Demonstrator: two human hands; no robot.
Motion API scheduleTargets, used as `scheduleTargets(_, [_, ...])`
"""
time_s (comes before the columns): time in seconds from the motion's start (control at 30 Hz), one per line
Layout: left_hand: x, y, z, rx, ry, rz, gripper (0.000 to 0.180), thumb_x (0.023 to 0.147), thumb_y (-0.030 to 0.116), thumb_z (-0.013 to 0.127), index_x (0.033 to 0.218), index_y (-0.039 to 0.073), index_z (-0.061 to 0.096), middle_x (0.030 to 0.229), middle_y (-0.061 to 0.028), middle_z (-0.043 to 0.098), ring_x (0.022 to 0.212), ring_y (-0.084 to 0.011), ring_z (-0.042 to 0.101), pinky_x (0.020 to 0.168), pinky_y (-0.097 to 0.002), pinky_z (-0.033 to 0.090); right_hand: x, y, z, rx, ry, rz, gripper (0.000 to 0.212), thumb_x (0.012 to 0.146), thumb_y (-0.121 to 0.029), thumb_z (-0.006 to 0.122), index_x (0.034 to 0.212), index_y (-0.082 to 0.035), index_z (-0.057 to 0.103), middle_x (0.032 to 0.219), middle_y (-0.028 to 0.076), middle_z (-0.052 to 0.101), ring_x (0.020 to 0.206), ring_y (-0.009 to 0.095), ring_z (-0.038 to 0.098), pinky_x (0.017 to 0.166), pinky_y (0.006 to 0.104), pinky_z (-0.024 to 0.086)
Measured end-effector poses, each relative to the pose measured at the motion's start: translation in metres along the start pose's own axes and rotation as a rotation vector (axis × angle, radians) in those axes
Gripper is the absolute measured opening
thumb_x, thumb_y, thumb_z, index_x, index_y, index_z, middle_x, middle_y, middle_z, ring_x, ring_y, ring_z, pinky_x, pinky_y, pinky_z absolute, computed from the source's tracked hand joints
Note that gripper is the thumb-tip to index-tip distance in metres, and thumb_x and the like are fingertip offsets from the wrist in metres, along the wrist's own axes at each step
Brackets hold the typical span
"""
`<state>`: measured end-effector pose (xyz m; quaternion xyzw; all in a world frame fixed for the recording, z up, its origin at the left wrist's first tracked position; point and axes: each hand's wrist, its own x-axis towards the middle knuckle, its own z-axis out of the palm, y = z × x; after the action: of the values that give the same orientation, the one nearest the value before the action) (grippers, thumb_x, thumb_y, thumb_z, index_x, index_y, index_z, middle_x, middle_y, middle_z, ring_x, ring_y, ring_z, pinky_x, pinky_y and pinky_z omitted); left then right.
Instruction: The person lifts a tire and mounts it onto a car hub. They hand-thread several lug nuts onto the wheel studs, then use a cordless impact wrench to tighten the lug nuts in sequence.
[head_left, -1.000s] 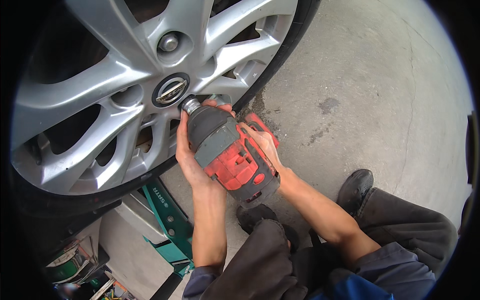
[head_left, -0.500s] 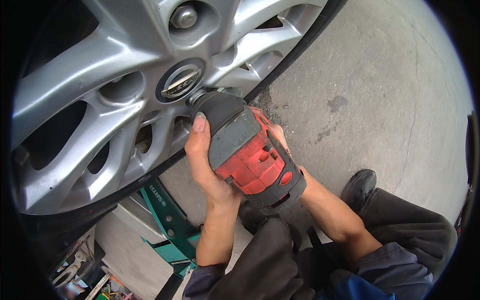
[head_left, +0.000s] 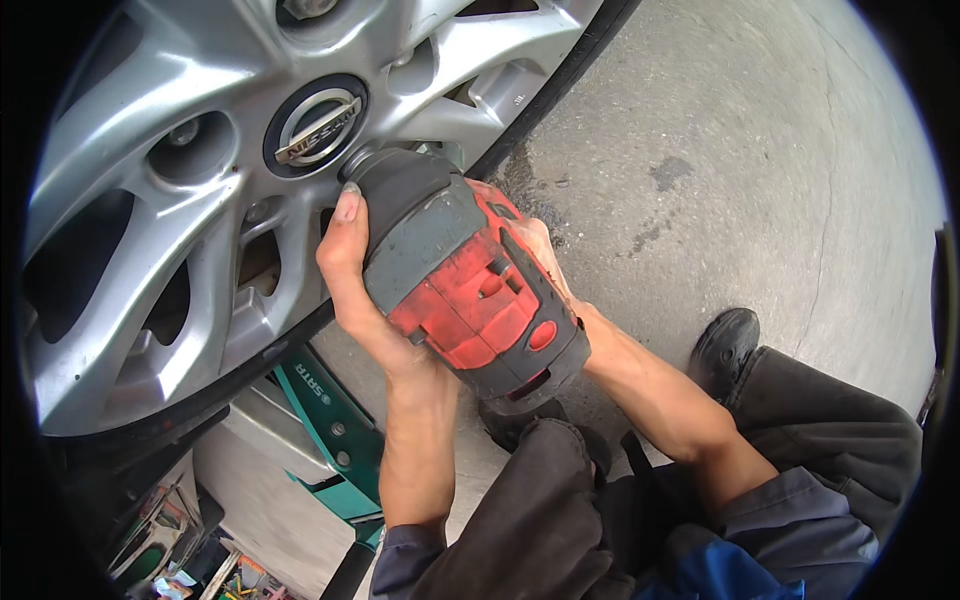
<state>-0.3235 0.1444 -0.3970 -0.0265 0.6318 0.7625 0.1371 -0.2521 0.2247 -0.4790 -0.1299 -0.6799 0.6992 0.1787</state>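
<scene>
A red, black and grey impact wrench [head_left: 470, 310] points at a silver alloy wheel [head_left: 235, 90], its socket [head_left: 355, 163] at the wheel just beside the round centre cap [head_left: 316, 126]. How far the socket sits in the recess is hidden. My left hand [head_left: 365, 300] is closed around the wrench's near left side, its thumb laid up along the dark front housing. On the other side, my right hand [head_left: 545, 255] grips the wrench, with most of its fingers hidden behind the body. Another lug nut [head_left: 183, 132] shows in a recess left of the cap.
A green floor jack [head_left: 335, 440] stands below the tyre, left of my left forearm. Grey concrete floor [head_left: 780, 180] with dark stains spreads to the right. My shoe [head_left: 725, 350] rests on it. Tools and odds and ends [head_left: 245, 575] lie at the lower left.
The wheel, wrench and both hands appear farther up and left in the picture, and the view itself has shifted. Both hands keep their hold, and the socket stays at the wheel.
</scene>
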Motion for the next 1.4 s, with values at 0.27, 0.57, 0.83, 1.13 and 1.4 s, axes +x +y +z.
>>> scheduleTargets(0.27, [0.003,0.006,0.008,-0.151,-0.021,-0.110,0.043,0.105,0.042,0.048,0.120,0.003,0.060,0.120,-0.0099,0.066,0.106,-0.0182,0.064,0.095,-0.0328,0.052,0.010,0.001,-0.005,-0.097,-0.017,-0.143,0.044,0.079,-0.014,0.072,0.120,0.003,0.065,0.083,0.019,0.069,0.067,0.035,0.066,0.068,0.0400,0.054])
scheduleTargets(0.57, [0.013,0.000,0.012,-0.264,-0.170,-0.157,0.063,0.097,0.051,0.044,0.108,-0.009,0.062,0.099,-0.0214,0.067,0.096,-0.0318,0.063,0.092,-0.0389,0.052,0.016,-0.028,-0.028,-0.360,-0.079,0.004,0.071,0.075,-0.023,0.078,0.137,0.004,0.056,0.089,0.027,0.070,0.085,0.044,0.069,0.077,0.0473,0.055])
scheduleTargets(0.83, [-0.009,0.006,0.028,-0.434,-0.171,-0.232,0.061,0.097,0.052,0.046,0.107,-0.006,0.063,0.098,-0.0185,0.065,0.097,-0.0301,0.062,0.092,-0.0384,0.050,0.009,-0.036,-0.044,-0.466,-0.152,-0.077,0.077,0.072,-0.019,0.080,0.140,0.002,0.052,0.092,0.025,0.071,0.088,0.041,0.070,0.074,0.0485,0.055])
scheduleTargets(1.13, [-0.053,0.034,0.064,-0.179,-0.235,-0.072,0.054,0.103,0.045,0.040,0.106,-0.004,0.063,0.090,-0.0205,0.071,0.086,-0.0317,0.070,0.084,-0.0395,0.057,-0.022,-0.029,-0.058,-0.162,0.041,-0.260,0.071,0.079,-0.016,0.073,0.144,0.001,0.050,0.087,0.022,0.070,0.071,0.039,0.065,0.069,0.0427,0.052])
scheduleTargets(1.4, [-0.043,0.046,0.092,-0.206,-0.348,-0.199,0.052,0.098,0.053,0.046,0.104,0.004,0.061,0.090,-0.0181,0.071,0.076,-0.0258,0.070,0.072,-0.0384,0.060,-0.008,-0.040,-0.070,-0.190,0.110,-0.217,0.056,0.081,-0.023,0.074,0.131,-0.002,0.060,0.087,0.016,0.071,0.069,0.037,0.065,0.070,0.0412,0.054])
